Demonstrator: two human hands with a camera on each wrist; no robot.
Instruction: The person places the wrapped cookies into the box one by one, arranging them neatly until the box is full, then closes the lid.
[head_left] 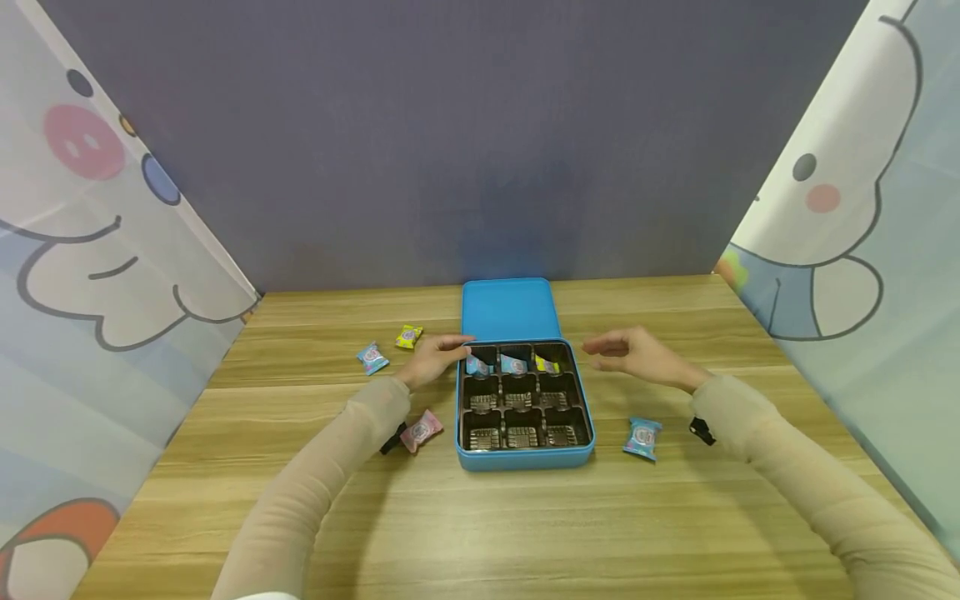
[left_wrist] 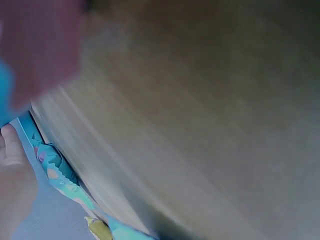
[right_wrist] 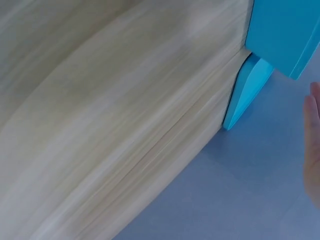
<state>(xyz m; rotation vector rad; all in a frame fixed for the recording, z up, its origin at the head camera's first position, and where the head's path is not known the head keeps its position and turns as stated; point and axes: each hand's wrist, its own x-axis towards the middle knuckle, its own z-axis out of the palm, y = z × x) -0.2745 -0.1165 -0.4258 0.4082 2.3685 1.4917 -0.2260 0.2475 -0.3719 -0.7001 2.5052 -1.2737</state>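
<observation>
A blue tin box sits on the table with its lid folded back. Its dark tray has compartments in rows; the back row contains two blue candies and one yellow candy. My left hand reaches to the tin's back left rim, fingertips right at the edge; the left wrist view shows its fingers nearly straight against the blue. Off the tin's right side, my right hand hovers with loosely bent fingers and nothing in them. In the right wrist view only part of that hand shows.
Left of the tin lie a blue-wrapped candy, a yellow candy and a pink candy beside my left forearm. Another blue candy lies to the right, below my right hand. A grey panel rises behind the table.
</observation>
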